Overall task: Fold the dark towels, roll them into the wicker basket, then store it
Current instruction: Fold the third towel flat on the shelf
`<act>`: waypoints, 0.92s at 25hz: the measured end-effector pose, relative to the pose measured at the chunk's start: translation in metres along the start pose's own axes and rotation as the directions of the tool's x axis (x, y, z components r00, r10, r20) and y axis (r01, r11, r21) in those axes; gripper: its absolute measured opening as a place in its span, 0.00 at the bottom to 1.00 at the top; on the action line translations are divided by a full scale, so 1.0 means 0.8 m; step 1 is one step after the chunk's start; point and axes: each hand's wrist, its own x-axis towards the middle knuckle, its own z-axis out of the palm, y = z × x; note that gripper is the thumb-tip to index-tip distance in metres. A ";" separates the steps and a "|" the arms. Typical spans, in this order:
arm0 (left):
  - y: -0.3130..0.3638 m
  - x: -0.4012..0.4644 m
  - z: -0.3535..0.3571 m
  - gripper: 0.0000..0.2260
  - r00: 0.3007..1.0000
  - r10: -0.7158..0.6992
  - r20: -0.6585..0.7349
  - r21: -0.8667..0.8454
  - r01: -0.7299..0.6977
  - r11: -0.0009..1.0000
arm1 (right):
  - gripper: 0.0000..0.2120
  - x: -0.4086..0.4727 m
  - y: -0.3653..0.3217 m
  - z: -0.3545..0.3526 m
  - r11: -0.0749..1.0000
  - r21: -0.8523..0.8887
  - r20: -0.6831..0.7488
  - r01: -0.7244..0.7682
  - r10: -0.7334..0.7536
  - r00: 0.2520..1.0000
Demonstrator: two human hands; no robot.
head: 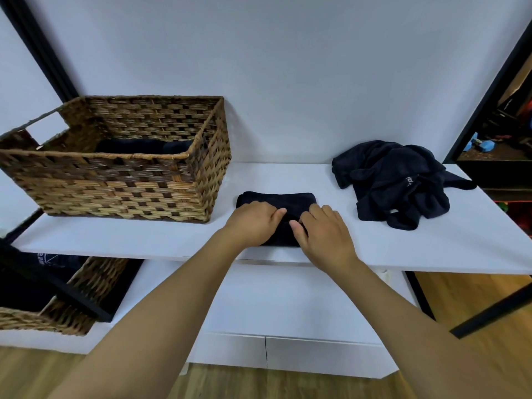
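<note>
1. well left of the fingers, the wicker basket (121,180) stands open-topped on the bench (115,240), one dark roll already inside, ready for more.
2. the left hand (253,223) and right hand (322,240) curl their fingers (277,212) round the folded towel's (276,201) near edge, seemingly starting the roll.
3. right of the fingers, apart, a crumpled towel heap (394,182) waits its turn.
</note>
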 end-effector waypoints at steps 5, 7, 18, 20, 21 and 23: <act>-0.010 -0.012 0.027 0.20 0.936 0.158 -0.314 0.150 -0.115 0.982 | 0.23 0.032 -0.003 -0.010 0.937 0.116 0.314 -0.330 0.281 0.907; -0.014 -0.024 0.047 0.18 0.890 0.225 -0.397 0.346 -0.083 0.935 | 0.25 0.050 0.003 -0.010 0.856 0.206 0.435 -0.475 0.355 0.828; -0.003 0.010 -0.006 0.25 0.995 -0.062 0.079 0.028 0.060 0.998 | 0.18 0.007 -0.005 0.004 0.998 -0.025 -0.014 -0.050 0.050 0.999; -0.005 0.009 0.000 0.24 0.998 -0.033 0.044 0.033 0.031 0.999 | 0.18 0.012 -0.005 0.004 0.999 -0.011 -0.044 -0.052 0.051 0.998; -0.005 0.003 0.007 0.22 0.999 0.010 -0.045 0.073 -0.007 0.997 | 0.18 0.015 -0.004 0.002 0.998 0.004 -0.045 -0.065 0.066 0.997; -0.009 -0.012 0.025 0.20 0.944 0.155 -0.290 0.211 -0.095 0.973 | 0.19 0.025 -0.005 -0.007 0.989 0.037 0.065 -0.142 0.139 0.988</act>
